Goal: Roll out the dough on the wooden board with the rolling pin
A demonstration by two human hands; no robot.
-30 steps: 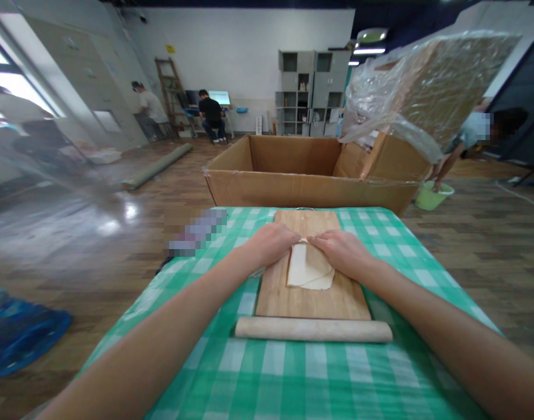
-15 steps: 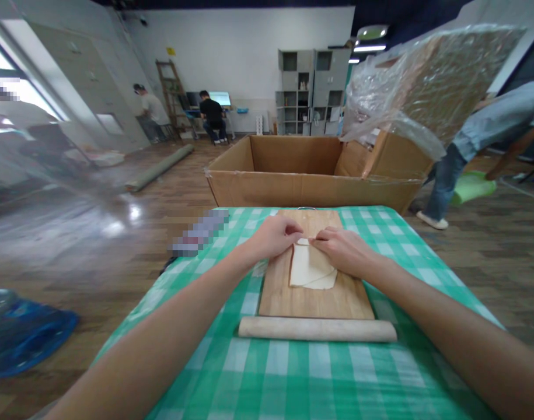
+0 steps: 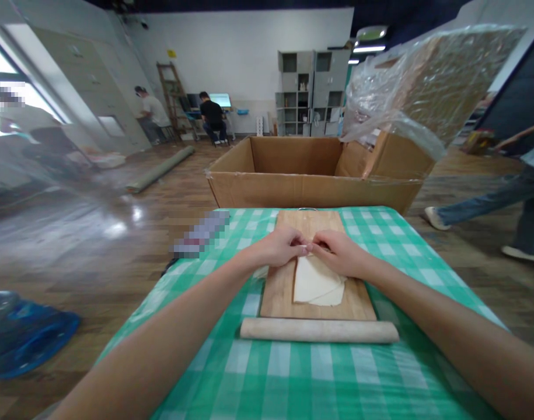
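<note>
A flat cream-coloured sheet of dough [image 3: 318, 284] lies on a wooden cutting board [image 3: 279, 300], its near end loose and its far edge between my hands. My left hand [image 3: 286, 245] pinches that far edge from the left, thumb and fingers pressed together. From the right, my right hand [image 3: 337, 251] pinches the same edge, its fingertips touching those of the left. The fingers hide the dough's far end. Just in front of the board, a pale wooden rolling pin [image 3: 319, 331] rests crosswise on the green checked tablecloth [image 3: 275, 379].
Beyond the table stands a large open cardboard box [image 3: 293, 186] with plastic wrap on its right. A blurred-out flat object [image 3: 201, 234] lies at the table's left edge. A blue plastic item [image 3: 34, 332] is on the floor at left. A person [image 3: 529, 192] walks at right; others are farther back.
Both hands have drawn slightly nearer, and the dough has slid toward me on the board. The person at right has straightened and stepped away to the right.
</note>
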